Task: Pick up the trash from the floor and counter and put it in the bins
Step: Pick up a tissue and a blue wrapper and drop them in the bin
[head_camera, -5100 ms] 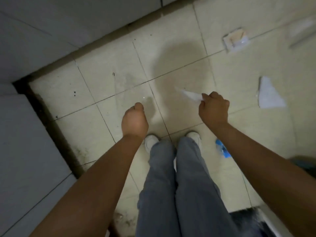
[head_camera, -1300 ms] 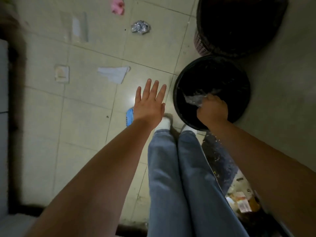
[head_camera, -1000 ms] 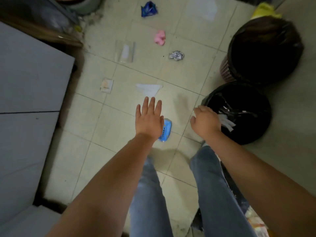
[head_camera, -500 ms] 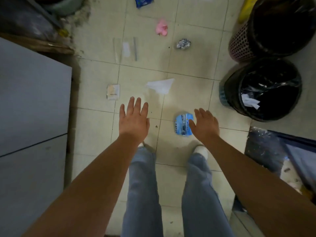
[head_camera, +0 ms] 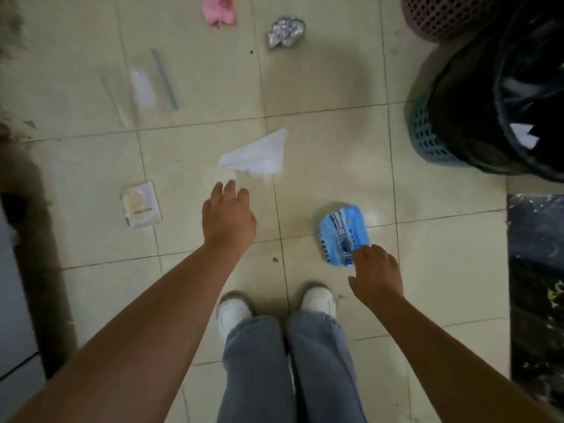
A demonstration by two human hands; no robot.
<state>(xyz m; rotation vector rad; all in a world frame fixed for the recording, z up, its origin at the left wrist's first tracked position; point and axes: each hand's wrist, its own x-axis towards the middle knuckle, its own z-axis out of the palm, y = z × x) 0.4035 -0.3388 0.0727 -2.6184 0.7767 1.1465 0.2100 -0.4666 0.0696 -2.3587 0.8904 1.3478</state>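
Note:
A crumpled blue packet [head_camera: 341, 233] lies on the tiled floor just ahead of my right foot. My right hand [head_camera: 377, 274] hangs over its near edge, fingers pointing down and touching or nearly touching it, holding nothing. My left hand [head_camera: 228, 219] is empty with fingers loosely apart, just below a white paper scrap [head_camera: 256, 157]. Other litter lies farther out: a small beige sachet [head_camera: 140, 204], a clear plastic wrapper [head_camera: 152, 83], a pink wad [head_camera: 219, 9] and a ball of foil [head_camera: 285, 32]. A black-lined bin in a teal basket [head_camera: 427, 132] stands at the right with white paper inside.
A second, pinkish perforated bin [head_camera: 439, 16] stands behind the teal one. A dark speckled mat or slab [head_camera: 534, 270] covers the floor at the right. A grey cabinet base with a dark gap [head_camera: 33, 239] runs along the left. My white shoes [head_camera: 232, 309] stand on the tiles.
My right hand left white paper in the black-lined bin and swung down to the blue packet. The view has closed in on the floor; my left hand's fingers have curled a little.

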